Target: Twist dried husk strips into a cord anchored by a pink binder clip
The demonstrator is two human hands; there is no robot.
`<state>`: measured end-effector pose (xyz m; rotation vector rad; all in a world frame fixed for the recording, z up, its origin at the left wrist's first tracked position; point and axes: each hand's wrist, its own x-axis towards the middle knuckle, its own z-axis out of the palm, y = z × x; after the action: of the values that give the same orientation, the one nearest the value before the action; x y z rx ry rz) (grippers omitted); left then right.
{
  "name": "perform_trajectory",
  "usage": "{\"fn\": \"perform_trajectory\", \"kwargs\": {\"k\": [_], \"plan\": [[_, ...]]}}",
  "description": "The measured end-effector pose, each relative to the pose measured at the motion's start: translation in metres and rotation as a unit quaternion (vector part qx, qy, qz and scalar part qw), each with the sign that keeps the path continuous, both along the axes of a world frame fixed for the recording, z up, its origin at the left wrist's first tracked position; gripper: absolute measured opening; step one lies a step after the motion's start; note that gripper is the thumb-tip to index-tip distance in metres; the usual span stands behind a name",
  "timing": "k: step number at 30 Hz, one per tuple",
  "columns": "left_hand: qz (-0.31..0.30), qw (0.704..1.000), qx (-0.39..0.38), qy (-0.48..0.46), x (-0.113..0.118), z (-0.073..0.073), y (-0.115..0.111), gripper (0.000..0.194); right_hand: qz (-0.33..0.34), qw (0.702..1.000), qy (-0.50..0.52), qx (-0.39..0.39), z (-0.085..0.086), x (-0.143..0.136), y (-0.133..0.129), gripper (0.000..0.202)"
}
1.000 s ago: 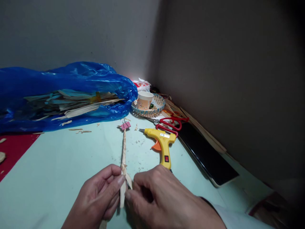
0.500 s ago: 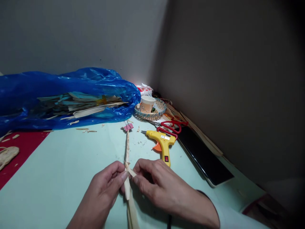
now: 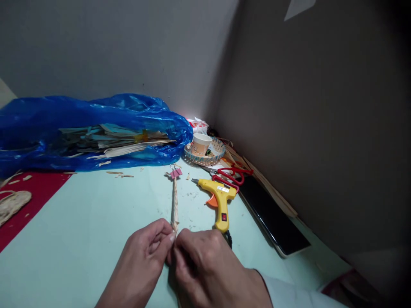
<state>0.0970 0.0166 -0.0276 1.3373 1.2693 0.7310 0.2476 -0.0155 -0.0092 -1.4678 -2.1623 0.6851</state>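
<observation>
A pale braid of dried plant strips [image 3: 175, 201] runs toward me over the table, its far end held in a pink binder clip [image 3: 176, 173]. At the braid's near end, my left hand [image 3: 147, 252] is closed, thumb and finger pinching it from the left. My right hand [image 3: 208, 265] presses close against that spot from the right, fingers curled in. It covers most of the loose strips, so exactly which strand it grips is hidden. Beyond my right hand lies a yellow glue gun [image 3: 221, 196] with an orange trigger.
Red-handled scissors [image 3: 233, 173] and a black phone [image 3: 272, 214] lie to the right. A woven basket [image 3: 218, 149] holding a paper cup [image 3: 201, 144] stands at the back. A blue plastic bag [image 3: 128, 107] with dried strips fills the back left. On the left is a red mat [image 3: 48, 192].
My right hand has turned and come in toward the braid, now covering the loose strips that showed before. The left hand keeps its pinch. The view has shifted slightly.
</observation>
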Motion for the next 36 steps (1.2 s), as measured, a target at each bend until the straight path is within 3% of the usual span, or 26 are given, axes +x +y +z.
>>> {"fn": "perform_trajectory", "kwargs": {"k": [5, 11, 14, 17, 18, 20, 22, 24, 26, 29, 32, 34, 36], "plan": [[-0.012, 0.999, -0.011, -0.032, -0.006, -0.002, 0.001, 0.025, 0.027, 0.971, -0.105, 0.211, -0.024, -0.003, -0.006, 0.009], [0.052, 0.980, -0.131, -0.143, -0.004, 0.004, -0.012, 0.028, 0.099, 0.902, -0.146, 0.394, -0.026, -0.002, 0.000, 0.019], [0.042, 0.985, -0.108, -0.129, -0.003, 0.007, -0.014, 0.031, 0.120, 0.862, -0.117, 0.478, -0.028, -0.005, 0.005, 0.019], [0.020, 0.993, -0.071, -0.095, -0.005, 0.006, -0.010, 0.030, 0.143, 0.847, -0.095, 0.504, -0.028, -0.007, 0.008, 0.018], [0.019, 0.993, -0.070, -0.089, -0.006, 0.006, -0.009, 0.029, 0.144, 0.853, -0.079, 0.496, -0.025, -0.007, 0.008, 0.017], [0.020, 0.993, -0.077, -0.092, -0.008, 0.005, -0.007, 0.026, 0.120, 0.894, -0.018, 0.431, -0.017, -0.003, 0.007, 0.015], [0.028, 0.990, -0.093, -0.106, -0.011, 0.005, -0.007, 0.026, 0.044, 0.955, 0.060, 0.286, -0.006, 0.002, 0.007, 0.016], [0.032, 0.985, -0.109, -0.130, -0.013, 0.004, -0.008, 0.029, -0.009, 0.986, 0.131, 0.107, 0.001, 0.007, 0.010, 0.022], [0.034, 0.979, -0.117, -0.163, -0.014, 0.003, -0.009, 0.030, 0.020, 0.980, 0.186, -0.067, 0.003, 0.010, 0.015, 0.025], [0.008, 0.975, -0.103, -0.199, -0.014, 0.002, -0.010, 0.031, 0.087, 0.929, 0.278, -0.228, -0.004, 0.008, 0.023, 0.028], [-0.014, 0.982, -0.077, -0.175, -0.014, 0.000, -0.009, 0.032, 0.097, 0.898, 0.334, -0.268, -0.008, 0.008, 0.028, 0.029], [-0.018, 0.988, -0.069, -0.140, -0.015, 0.000, -0.009, 0.033, 0.100, 0.907, 0.314, -0.264, -0.006, 0.010, 0.028, 0.026], [-0.018, 0.992, -0.066, -0.108, -0.016, 0.000, -0.009, 0.031, 0.087, 0.934, 0.257, -0.233, -0.001, 0.013, 0.027, 0.024]]}}
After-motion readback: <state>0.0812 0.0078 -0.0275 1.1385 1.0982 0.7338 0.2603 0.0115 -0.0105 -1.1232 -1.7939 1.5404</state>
